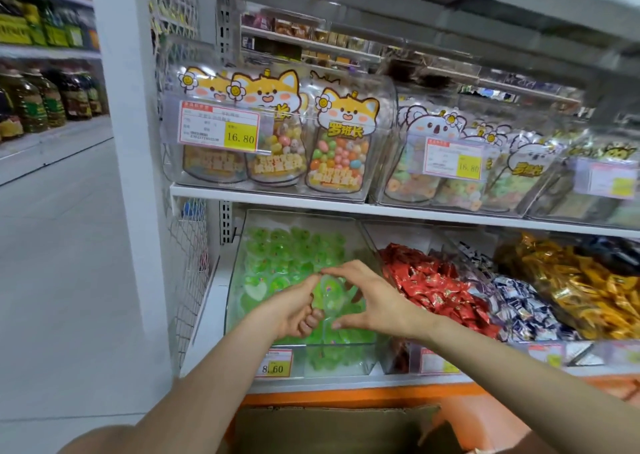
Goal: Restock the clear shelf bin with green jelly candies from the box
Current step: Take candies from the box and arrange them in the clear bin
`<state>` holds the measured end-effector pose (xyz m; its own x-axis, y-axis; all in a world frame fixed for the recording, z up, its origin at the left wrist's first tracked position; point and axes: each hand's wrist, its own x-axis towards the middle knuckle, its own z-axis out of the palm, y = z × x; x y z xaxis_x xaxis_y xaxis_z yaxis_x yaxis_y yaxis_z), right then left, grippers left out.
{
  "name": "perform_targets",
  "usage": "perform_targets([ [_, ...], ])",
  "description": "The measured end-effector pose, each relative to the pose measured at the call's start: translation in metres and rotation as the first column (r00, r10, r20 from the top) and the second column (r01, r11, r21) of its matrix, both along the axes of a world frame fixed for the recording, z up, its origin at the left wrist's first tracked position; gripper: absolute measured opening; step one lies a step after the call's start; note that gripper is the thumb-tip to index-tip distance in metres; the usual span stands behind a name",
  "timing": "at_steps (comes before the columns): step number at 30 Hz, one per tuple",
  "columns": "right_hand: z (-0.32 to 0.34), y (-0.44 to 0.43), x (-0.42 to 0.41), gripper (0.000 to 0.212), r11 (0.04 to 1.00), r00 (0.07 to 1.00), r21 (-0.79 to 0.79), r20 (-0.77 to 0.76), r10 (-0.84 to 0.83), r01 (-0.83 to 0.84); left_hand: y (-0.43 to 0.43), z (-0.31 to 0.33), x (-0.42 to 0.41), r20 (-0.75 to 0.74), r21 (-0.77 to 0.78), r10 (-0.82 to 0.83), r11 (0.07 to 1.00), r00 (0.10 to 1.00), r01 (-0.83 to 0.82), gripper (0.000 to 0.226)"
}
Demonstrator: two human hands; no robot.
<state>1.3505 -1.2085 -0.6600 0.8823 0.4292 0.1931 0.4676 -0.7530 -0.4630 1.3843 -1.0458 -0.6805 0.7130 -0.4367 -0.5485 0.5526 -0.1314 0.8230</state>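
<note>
Green jelly candies [277, 256]: clear-wrapped, lying in the clear plastic shelf bin [231, 297] on the lower shelf, heaped toward its back.
Left hand [298, 306]: over the bin, fingers curled to the palm; I cannot tell if they pinch a candy.
Right hand [374, 301]: thumb and forefinger arched, fingertip meeting the left one; I judge both hands cup candies low to drop them gently, but I cannot tell its grip.
Brown cardboard box [329, 426]: under the shelf, cut off below, its inside hidden.
</note>
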Motion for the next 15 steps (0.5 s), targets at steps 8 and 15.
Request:
perform_targets([
  [8, 0.0001, 0.0042, -0.0053, 0.064, 0.997, 0.982, 0.000, 0.175, -0.072, 0.073, -0.0084, -0.0007, 0.0086, 0.073, -0.002, -0.110, 0.994, 0.991, 0.111, 0.063],
  [15, 0.0061, 0.0010, -0.0021, 0.054, 0.935, 0.956, 0.201, -0.048, -0.290, 0.294, -0.0038, -0.0001, 0.0077, -0.028, -0.520, -0.039, 0.854, 0.999, 0.018, 0.033],
])
